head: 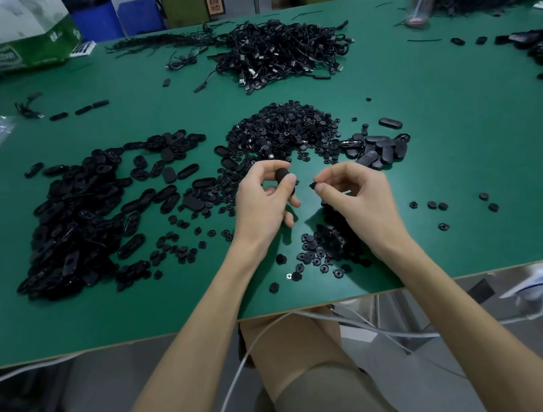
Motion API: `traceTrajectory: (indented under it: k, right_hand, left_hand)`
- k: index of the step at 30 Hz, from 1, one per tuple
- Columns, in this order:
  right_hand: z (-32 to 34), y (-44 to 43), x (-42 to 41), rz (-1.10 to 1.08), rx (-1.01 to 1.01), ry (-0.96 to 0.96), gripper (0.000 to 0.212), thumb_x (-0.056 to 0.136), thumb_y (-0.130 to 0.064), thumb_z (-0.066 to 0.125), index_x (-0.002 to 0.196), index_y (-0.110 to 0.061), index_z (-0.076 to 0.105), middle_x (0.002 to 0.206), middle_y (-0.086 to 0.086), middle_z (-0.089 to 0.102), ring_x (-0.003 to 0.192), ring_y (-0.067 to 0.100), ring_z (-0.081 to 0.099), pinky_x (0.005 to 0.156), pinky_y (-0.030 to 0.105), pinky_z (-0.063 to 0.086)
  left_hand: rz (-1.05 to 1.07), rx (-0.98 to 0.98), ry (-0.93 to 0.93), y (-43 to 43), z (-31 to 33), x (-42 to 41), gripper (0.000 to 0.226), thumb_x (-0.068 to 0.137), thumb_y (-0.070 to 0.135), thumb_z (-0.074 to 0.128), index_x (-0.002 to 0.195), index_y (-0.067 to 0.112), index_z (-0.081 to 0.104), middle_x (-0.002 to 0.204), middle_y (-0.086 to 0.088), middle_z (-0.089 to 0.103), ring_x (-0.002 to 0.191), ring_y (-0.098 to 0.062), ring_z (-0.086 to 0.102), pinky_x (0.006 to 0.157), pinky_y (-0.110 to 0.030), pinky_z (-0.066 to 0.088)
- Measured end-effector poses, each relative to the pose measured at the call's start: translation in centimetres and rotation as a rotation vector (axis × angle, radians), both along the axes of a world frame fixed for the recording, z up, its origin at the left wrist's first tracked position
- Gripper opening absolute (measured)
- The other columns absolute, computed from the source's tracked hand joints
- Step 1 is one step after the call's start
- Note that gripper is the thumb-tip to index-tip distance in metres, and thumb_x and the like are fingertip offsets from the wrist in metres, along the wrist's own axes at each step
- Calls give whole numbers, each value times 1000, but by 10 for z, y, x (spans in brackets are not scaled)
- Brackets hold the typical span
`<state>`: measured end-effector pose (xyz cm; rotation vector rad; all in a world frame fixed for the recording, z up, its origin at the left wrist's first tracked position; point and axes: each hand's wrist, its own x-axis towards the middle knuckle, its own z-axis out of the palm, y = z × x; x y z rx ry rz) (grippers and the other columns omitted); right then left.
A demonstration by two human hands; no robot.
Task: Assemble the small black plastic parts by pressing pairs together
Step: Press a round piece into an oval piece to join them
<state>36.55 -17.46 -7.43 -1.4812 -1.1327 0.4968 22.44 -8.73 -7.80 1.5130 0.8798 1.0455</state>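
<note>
Both forearms stretched forward, bare. Left hand (264, 203) raised, fingers curled, oval part (282, 174) pinched between thumb and forefinger. Right hand (356, 194) held just beside, small part (312, 185) pinched at fingertips.

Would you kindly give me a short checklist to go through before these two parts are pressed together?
1. Left hand grips a black oval part: ok.
2. Right hand pinches a small round part: ok.
3. The two parts touch: not ok, a gap lies between them.
4. Mating faces turned toward each other: cannot tell.
5. Pile of round parts just beyond the hands for the next pair: ok.
</note>
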Motion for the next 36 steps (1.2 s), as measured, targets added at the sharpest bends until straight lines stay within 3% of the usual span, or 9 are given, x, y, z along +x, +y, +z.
traceTrajectory:
  k: [6, 10, 15, 20, 24, 29, 36]
  right_hand:
    - [0, 0, 0, -24, 13, 5, 9, 92, -11, 74, 95, -19, 74, 86, -8, 72, 77, 4, 63, 75, 19, 51]
    - [1, -1, 0, -75, 36, 13, 7, 91, -13, 76, 97, -17, 74, 87, -7, 73, 78, 5, 65, 75, 20, 52]
    - [1, -1, 0, -120, 13, -24, 6, 91, -12, 75, 94, -17, 75, 84, -7, 73, 76, 6, 64, 76, 24, 53]
    - [2, -2, -1, -151, -4, -59, 6, 91, -13, 75, 92, -19, 76, 82, -10, 72, 76, 5, 65, 76, 21, 52]
    - [5, -3, -4, -164, -14, -108, 5, 91, -14, 75, 92, -18, 76, 81, -12, 72, 75, 2, 64, 74, 13, 48]
    - [8, -4, -6, -174, -32, -154, 5, 93, -13, 74, 95, -15, 77, 86, -9, 73, 80, 5, 66, 74, 9, 46]
    - [6, -4, -7, -186, -46, -216, 9, 92, -10, 72, 96, -17, 76, 92, -3, 71, 82, 4, 64, 75, 9, 47]
  left_hand:
    - [5, 21, 67, 4, -4, 0, 21, 95, 8, 73, 115, 12, 70, 103, -5, 72, 66, -13, 65, 45, -23, 46]
    - [-58, 44, 80, 3, -5, 0, 22, 94, -1, 69, 109, 14, 76, 98, -6, 78, 85, -18, 74, 56, -24, 52]
    - [-124, 68, 70, 1, -4, 0, 22, 95, -2, 68, 114, 7, 76, 99, -6, 80, 83, -17, 76, 63, -24, 56]
    - [-162, 75, 66, 0, -2, -2, 23, 95, 3, 70, 114, 14, 77, 98, -1, 80, 83, -18, 76, 70, -26, 58]
    - [-163, 72, 68, 0, -2, -2, 23, 94, 3, 71, 111, 18, 78, 95, 0, 81, 82, -17, 76, 71, -27, 59]
    - [-155, 89, 118, -1, -3, 0, 21, 94, 3, 72, 112, 11, 78, 90, -1, 80, 80, -17, 76, 69, -25, 57]
    - [-185, 100, 124, -2, -1, -1, 20, 93, 5, 74, 111, 12, 78, 88, 1, 79, 75, -14, 75, 66, -23, 56]
